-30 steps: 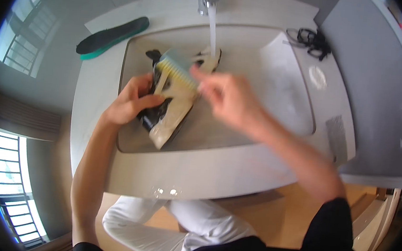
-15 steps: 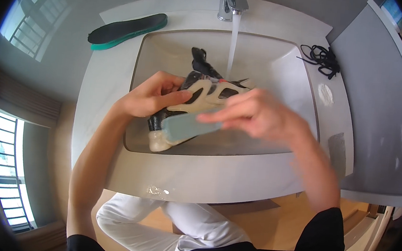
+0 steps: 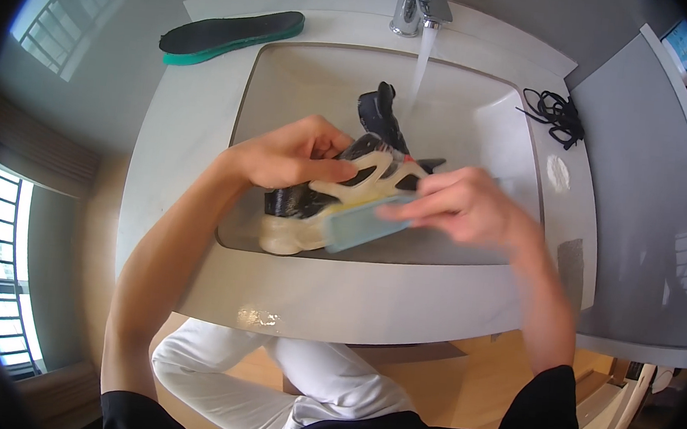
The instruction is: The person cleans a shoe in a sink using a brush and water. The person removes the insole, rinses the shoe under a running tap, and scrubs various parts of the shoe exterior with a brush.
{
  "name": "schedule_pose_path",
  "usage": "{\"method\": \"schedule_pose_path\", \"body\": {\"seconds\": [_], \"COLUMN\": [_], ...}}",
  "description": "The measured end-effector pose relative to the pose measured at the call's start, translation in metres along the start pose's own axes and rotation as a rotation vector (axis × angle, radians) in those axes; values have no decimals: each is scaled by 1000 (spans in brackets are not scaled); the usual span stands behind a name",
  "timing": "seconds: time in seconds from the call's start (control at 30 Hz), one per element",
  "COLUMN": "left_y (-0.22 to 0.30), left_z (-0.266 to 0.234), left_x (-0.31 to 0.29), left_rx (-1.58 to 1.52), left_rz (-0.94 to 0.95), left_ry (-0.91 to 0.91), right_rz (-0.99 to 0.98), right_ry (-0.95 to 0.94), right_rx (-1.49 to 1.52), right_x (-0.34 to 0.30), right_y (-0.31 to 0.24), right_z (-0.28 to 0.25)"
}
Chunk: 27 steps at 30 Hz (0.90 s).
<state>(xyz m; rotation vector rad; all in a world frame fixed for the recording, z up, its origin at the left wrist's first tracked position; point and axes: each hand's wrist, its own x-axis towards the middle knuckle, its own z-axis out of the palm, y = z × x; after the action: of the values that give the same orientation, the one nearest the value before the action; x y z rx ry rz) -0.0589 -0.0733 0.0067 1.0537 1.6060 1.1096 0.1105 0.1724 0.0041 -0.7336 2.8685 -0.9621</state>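
A black and cream sneaker (image 3: 289, 233) rests in the sink, its heel toward the near left and its dark tongue (image 3: 381, 112) standing up. My left hand (image 3: 304, 154) is closed on the shoe's upper, thumb laid along the cream side panel. In my right hand (image 3: 467, 205) is a pale blue-green scrub brush (image 3: 363, 224), blurred a little by motion. It lies against the side of the sole, with a strip of yellow showing along its edge; most of its bristles are hidden.
Water runs from the chrome faucet (image 3: 423, 5) into the white sink (image 3: 482, 128) behind the shoe. A black and green insole (image 3: 228, 34) lies on the counter at the back left. Black shoelaces (image 3: 556, 117) are heaped at the right. Wet patches (image 3: 259, 317) shine on the front counter.
Both hands and the shoe sit further right in the picture. The brush has moved along the sole from near the heel toward the middle. The camera view has shifted slightly.
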Motion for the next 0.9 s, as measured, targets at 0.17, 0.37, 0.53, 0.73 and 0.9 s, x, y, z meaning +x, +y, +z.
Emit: {"method": "schedule_pose_path", "body": {"seconds": [0.17,0.37,0.53,0.73,0.9], "left_y": [-9,-8,-14,-11,-15], "left_z": [-8,-3,-5,-6,-11], "left_x": [-8,-3,-9,-4,-17], "left_rx": [-2,-39,-23,-19,-131], "left_rz": [-11,-28,1,32,31], "left_ry": [2,60,38,79,119], "right_rz": [-18,80,-122,191,136], "right_ry": [-12,-70,-42,-177,-125], "right_rx": [-167,-159,-68,-11,-70], "right_x": [25,5,30,-10,8], "right_y": [-37,-22,-38,9,-11], "right_z": [7,-4,14,-3,-18]}}
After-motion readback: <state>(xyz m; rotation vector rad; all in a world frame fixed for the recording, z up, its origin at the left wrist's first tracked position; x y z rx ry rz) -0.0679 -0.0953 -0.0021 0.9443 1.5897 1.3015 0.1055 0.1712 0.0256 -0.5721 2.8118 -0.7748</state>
